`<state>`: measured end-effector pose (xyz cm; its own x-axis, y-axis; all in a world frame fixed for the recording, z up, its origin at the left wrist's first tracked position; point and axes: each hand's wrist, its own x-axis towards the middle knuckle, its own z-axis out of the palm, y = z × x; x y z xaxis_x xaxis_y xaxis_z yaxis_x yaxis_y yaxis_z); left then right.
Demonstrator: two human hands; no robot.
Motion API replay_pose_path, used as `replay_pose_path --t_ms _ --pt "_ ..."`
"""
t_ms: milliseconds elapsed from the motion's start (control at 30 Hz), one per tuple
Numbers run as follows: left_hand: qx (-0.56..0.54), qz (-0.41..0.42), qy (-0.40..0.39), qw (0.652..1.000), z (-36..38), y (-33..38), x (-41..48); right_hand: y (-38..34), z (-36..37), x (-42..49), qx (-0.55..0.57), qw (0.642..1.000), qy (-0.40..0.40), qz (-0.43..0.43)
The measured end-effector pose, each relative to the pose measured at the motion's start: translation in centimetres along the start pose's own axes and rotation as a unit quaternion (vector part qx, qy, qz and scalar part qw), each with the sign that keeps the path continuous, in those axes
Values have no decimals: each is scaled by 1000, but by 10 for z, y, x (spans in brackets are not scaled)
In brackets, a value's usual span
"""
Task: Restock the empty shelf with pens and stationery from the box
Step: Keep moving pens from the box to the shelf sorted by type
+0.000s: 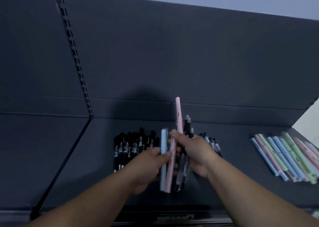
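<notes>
Both hands are raised over the dark shelf (pixel 86 157). My left hand (pixel 148 164) pinches a light blue pen (pixel 163 150) between thumb and fingers. My right hand (pixel 195 152) grips a bundle of black pens (pixel 187 128) and a pink pen (pixel 178 114) that sticks up above the rest. A second pink pen (pixel 170 176) hangs down between the hands. On the shelf behind the hands lies a pile of black pens (pixel 133 144). More black pens (pixel 209 140) lie just right of my right hand.
A row of pastel blue, green and pink pens (pixel 283 156) lies at the shelf's right end. A slotted upright (pixel 74 54) and a dark divider (pixel 63 161) mark off the left bay. The shelf's front edge (pixel 172 207) runs under my forearms.
</notes>
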<state>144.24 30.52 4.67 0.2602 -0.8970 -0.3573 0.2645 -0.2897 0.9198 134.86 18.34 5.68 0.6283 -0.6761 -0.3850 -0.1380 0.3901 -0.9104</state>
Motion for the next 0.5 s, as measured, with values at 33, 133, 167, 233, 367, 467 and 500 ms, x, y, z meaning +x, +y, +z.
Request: replay_pose_path --t_ms 33,133,167,233,367,467,500 --pt "-15 1 -9 1000 5 0 1 0 -4 -1 -5 1000 4 -1" --pt "-22 12 -16 1000 16 -1 6 -3 -16 -4 -26 999 18 -14" --pt "-13 18 -4 1000 19 -1 8 -4 -20 -4 -42 998 27 -22" --pt "3 30 45 999 24 0 14 -5 -30 -7 -109 992 47 -41" --pt "-14 56 146 988 35 8 34 -4 -53 -15 -239 969 2 -58" --pt "-76 52 181 979 49 18 46 -4 -67 -22 -278 957 -65 -47" --pt "-96 44 181 978 55 21 49 -5 -71 -23 -290 952 -86 -49"
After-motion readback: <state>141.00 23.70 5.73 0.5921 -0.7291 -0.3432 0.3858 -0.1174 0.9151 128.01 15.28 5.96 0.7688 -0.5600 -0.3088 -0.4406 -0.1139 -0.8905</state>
